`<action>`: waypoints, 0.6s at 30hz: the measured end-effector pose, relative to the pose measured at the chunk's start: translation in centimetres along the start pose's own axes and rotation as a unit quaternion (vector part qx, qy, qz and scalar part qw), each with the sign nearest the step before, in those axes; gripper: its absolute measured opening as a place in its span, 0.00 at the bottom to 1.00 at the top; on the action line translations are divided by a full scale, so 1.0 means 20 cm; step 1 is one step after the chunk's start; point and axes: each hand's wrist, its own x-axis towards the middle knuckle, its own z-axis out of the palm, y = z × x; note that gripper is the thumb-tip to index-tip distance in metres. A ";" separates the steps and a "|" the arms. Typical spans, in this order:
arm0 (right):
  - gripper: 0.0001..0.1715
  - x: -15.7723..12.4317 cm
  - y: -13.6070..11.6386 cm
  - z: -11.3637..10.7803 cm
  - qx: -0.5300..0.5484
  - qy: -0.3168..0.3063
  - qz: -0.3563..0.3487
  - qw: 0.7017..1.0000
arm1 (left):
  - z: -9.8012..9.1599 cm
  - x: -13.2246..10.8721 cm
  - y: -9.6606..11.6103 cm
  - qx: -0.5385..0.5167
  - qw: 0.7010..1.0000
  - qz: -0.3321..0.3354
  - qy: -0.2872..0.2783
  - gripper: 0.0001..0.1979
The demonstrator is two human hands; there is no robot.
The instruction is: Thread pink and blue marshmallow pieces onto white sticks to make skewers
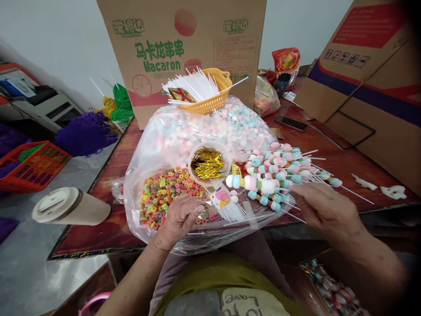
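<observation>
My left hand [182,216] is closed in a pinch on a small clear plastic bag [221,198] with a pink and yellow print, above the ring-shaped candies. My right hand [324,208] grips the stick end of a marshmallow skewer [251,183], its white, yellow, pink and green pieces pointing left. Behind and under that skewer lies a pile of finished marshmallow skewers [286,160]. Colourful ring candies [169,188] lie in a large clear plastic bag beside my left hand. A round tub [194,177] of gold foil ties stands between the hands, farther back.
Loose marshmallows [243,116] fill the big bag behind the tub. A yellow basket [210,104] of white sticks rests on it, before a tall carton [184,48]. A lidded cup [72,206] lies tilted at the left; a phone [291,123] lies at the right. Another carton [371,79] stands right.
</observation>
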 end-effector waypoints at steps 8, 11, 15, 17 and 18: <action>0.16 -0.08 -0.07 -0.03 -0.005 0.004 -0.036 0.999 | -0.04 0.01 0.03 0.053 0.998 0.011 -0.013 0.08; 0.17 -0.11 -0.08 -0.04 -0.022 0.021 -0.009 0.999 | -0.04 0.02 0.03 0.062 0.997 0.044 -0.026 0.08; 0.16 -0.12 -0.12 -0.02 -0.026 0.028 0.000 0.999 | -0.03 0.01 0.05 0.059 0.997 0.051 -0.017 0.09; 0.15 -0.14 -0.13 -0.02 -0.022 0.023 -0.011 0.999 | -0.02 0.01 0.05 0.058 0.997 0.042 -0.011 0.09; 0.15 -0.15 -0.13 -0.01 -0.020 0.021 -0.014 0.999 | -0.02 0.00 0.04 0.057 0.998 0.037 -0.013 0.09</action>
